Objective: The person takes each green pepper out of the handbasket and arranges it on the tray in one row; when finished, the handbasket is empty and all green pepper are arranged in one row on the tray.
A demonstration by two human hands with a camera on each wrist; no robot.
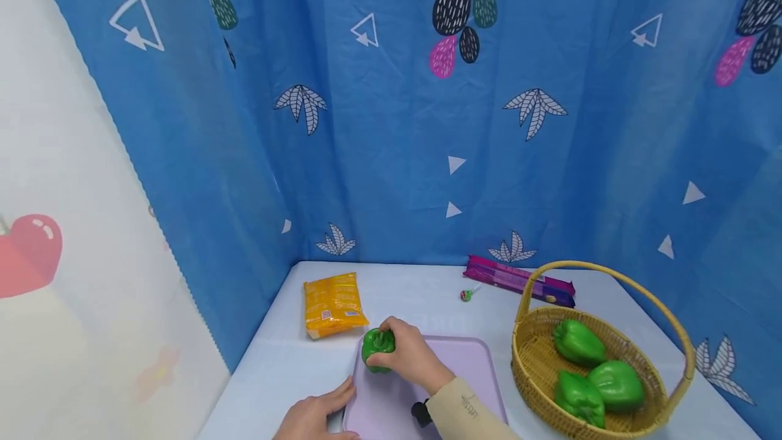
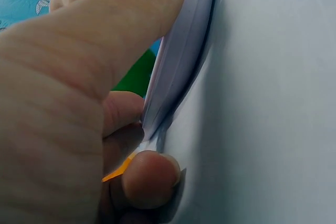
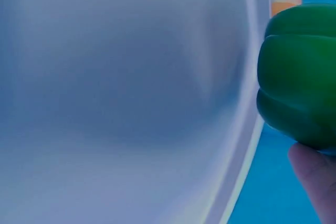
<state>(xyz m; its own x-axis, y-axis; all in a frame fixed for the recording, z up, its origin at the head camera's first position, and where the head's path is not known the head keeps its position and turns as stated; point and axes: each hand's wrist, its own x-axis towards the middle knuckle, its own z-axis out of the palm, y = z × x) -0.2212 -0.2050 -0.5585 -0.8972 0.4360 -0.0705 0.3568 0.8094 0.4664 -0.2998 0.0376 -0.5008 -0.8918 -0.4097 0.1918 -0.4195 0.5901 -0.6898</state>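
My right hand (image 1: 411,353) holds a green bell pepper (image 1: 377,350) at the far left corner of a pale purple tray (image 1: 452,358). Up close in the right wrist view, the glossy pepper (image 3: 304,77) overlaps the tray's rim (image 3: 239,145), with a fingertip against its lower side. Whether it touches the tray cannot be told. At the tray's left edge is my left hand (image 1: 318,413), fingers fairly straight and touching the rim. The left wrist view has the thumb (image 2: 152,9) on the tray's side wall (image 2: 184,40) and another fingertip low by the table.
On the right stands a wicker basket (image 1: 531,386) with a tall handle, holding several green bell peppers (image 1: 617,386). An orange packet (image 1: 332,304) lies behind the tray. Farther back are a small lollipop (image 1: 467,295) and a long purple packet (image 1: 507,276). A blue curtain (image 1: 403,155) hangs behind.
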